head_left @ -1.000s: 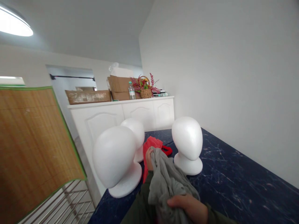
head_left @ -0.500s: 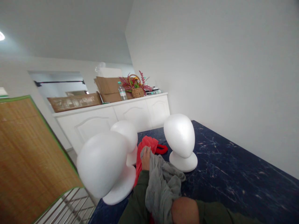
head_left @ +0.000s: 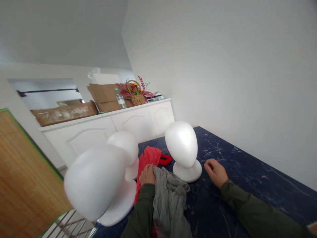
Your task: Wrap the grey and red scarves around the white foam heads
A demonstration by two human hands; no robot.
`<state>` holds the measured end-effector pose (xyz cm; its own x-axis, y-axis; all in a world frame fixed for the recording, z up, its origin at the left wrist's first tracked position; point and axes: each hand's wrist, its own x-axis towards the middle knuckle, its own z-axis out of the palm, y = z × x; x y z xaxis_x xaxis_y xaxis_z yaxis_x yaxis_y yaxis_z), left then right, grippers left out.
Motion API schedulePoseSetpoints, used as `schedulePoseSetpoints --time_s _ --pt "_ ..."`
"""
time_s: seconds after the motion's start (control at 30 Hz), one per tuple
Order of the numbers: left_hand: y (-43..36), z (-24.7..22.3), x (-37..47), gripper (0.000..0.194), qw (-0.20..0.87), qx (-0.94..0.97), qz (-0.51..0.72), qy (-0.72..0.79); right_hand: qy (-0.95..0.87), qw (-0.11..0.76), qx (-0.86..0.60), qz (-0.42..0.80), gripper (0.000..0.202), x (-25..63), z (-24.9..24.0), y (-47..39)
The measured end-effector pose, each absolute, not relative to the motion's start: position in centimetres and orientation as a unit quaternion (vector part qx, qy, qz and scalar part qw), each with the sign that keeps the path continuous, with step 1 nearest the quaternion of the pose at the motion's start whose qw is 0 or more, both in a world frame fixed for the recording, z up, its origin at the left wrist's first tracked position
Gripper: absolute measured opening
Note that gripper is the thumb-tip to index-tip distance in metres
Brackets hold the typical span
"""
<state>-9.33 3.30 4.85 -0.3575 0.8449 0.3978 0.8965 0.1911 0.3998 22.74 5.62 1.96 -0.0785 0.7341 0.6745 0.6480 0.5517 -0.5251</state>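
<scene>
Three foam heads (head_left: 182, 145) stood mid-frame on the dark surface (head_left: 247, 185); left hand (head_left: 147, 174) fingers clenched the grey cloth (head_left: 168, 198), right hand (head_left: 216, 172) fingers released, lower centre.

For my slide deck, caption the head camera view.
Left hand grips grey cloth; right hand reaches beside a foam head.

You're facing a plain white wall (head_left: 223, 66) on the right, grey-white ceiling (head_left: 61, 29) above. Far beyond your fingers: 1 white sideboard (head_left: 111, 127) with 3 panel doors, topped with cardboard boxes (head_left: 104, 96), 1 water bottle (head_left: 120, 99), 1 flower basket (head_left: 136, 94). Bamboo screen (head_left: 22, 172), green-edged, stands left. Light's even and diffuse.
</scene>
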Motion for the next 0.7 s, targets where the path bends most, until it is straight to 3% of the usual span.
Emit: schedulePoseSetpoints --time_s 0.07,0.17,0.33,0.5,0.7 --pt "2.9 5.5 -9.4 0.042 0.046 -0.562 -0.298 -0.771 -0.699 0.511 -0.496 0.063 0.032 22.3 1.4 7.2" --pt "2.5 6.9 -9.5 0.045 0.026 -0.572 -0.317 -0.756 -0.756 0.466 -0.451 0.090 0.064 20.9 0.8 9.0" --pt "1.5 9.5 -7.3 0.055 -0.110 -0.633 -0.389 -0.660 -0.812 0.416 -0.381 0.150 0.091 18.8 0.5 10.2" --pt "2.3 8.5 -1.9 0.075 -0.168 -0.707 -0.323 -0.606 -0.812 0.431 -0.339 0.200 0.097 18.7 0.4 10.4" --pt "5.5 6.4 2.0 0.061 -0.230 -0.625 -0.427 -0.611 -0.827 0.416 -0.315 0.211 0.096 18.6 0.5 10.1"
